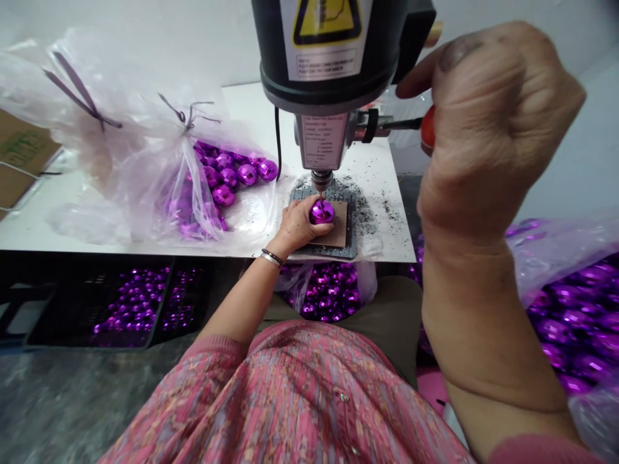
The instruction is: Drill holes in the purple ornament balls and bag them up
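My left hand [300,224] grips a shiny purple faceted ball [322,211] between thumb and fingers. The ball sits on a brown board [340,225] on the base of a bench drill press [324,138]. Right above it is the drill chuck [322,179], its bit reaching down to the top of the ball. My right hand [488,122], raised close to the camera, is closed around the red knob [428,131] of the drill's feed lever. The palm hides part of that knob.
Dark shavings [370,206] litter the white table [242,248] around the drill. An opened plastic bag [193,193] of purple balls lies at left. Below the table are a black crate [159,309] and a bag of balls [333,290]. Another full bag [575,316] stands at right.
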Motion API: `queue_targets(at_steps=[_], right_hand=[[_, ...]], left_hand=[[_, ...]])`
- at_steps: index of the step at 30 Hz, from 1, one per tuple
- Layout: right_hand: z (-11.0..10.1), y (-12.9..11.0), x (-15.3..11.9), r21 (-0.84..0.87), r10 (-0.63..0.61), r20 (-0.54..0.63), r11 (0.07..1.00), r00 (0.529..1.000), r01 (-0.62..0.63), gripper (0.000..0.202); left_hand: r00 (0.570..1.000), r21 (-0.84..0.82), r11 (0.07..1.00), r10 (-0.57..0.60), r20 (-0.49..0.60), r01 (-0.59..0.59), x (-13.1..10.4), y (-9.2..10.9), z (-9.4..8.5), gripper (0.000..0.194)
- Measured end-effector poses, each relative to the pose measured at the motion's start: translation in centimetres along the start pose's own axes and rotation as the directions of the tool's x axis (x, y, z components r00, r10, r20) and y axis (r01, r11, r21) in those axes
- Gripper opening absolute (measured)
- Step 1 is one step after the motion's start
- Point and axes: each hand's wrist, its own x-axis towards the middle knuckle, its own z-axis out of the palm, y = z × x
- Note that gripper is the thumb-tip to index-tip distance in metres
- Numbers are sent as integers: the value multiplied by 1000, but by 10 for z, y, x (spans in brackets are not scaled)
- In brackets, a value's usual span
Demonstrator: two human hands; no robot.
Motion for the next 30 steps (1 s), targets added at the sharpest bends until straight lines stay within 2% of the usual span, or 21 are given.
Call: queue_targets(at_steps=[5,11,20,25,30], right_hand=[[2,5,-4,26,-94,-43,995,995,95,31],[-2,12,-26,-124,-86,-67,989,994,77,30],[0,30,-45,-159,-174,-89,975,981,159,34],[2,36,-54,-176,-158,-96,974,983,140,32],[5,44,-59,-170,-232,-143,964,962,207,28]], left_hand=[[1000,27,1000,-3,-26,4,-2,1,2,63],[1000,41,999,-12,-13,13,-2,2,2,56],[1000,20,1000,-1,-10,1,-3,4,1,58],[1000,-14,1000,-8,-28,8,-4,5,3,56],[998,-37,999,-20,-66,18,-5,3,9,52]])
